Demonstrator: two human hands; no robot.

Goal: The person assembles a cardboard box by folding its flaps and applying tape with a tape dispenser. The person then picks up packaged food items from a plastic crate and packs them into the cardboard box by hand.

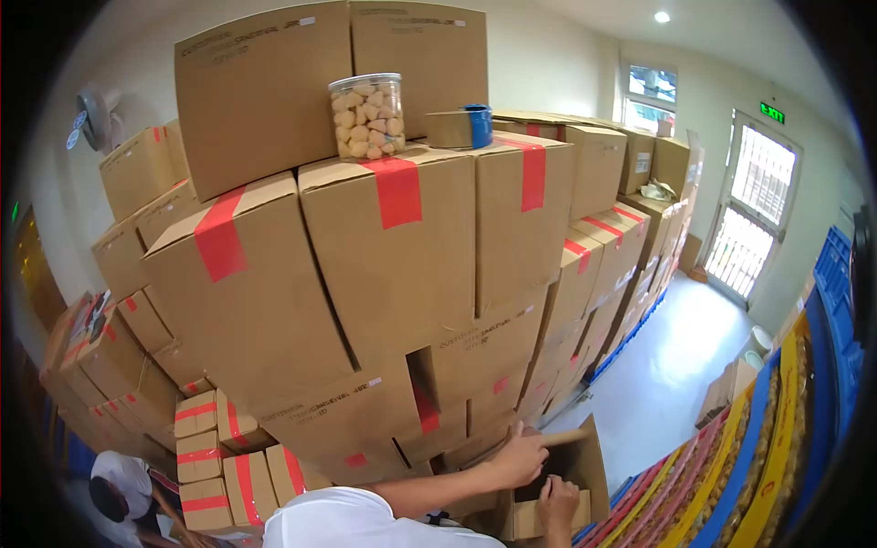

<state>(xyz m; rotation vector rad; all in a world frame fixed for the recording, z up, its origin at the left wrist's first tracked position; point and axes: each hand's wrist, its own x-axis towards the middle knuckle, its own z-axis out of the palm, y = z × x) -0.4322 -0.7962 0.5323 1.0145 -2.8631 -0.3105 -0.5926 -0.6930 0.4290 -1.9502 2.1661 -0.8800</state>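
Note:
An open cardboard box [592,470] stands low in front of me, its inside dark. My left hand [521,458] is at the near left edge of the box, fingers curled around a cardboard flap [568,437]. On the box's front side, my right hand [559,504] has its fingers bent over another flap [525,519]. The lower part of both hands' grip is partly hidden. Stacked cartons with red tape [393,265] rise just beyond my left arm.
On the stack stand a clear jar of round tan pieces [369,119] and a tape roll with a blue dispenser [477,126]. Smaller taped boxes [203,457] and a co-worker [123,489] are at lower left. Colourful filled crates [731,457] line the right; a door [754,201] stands beyond.

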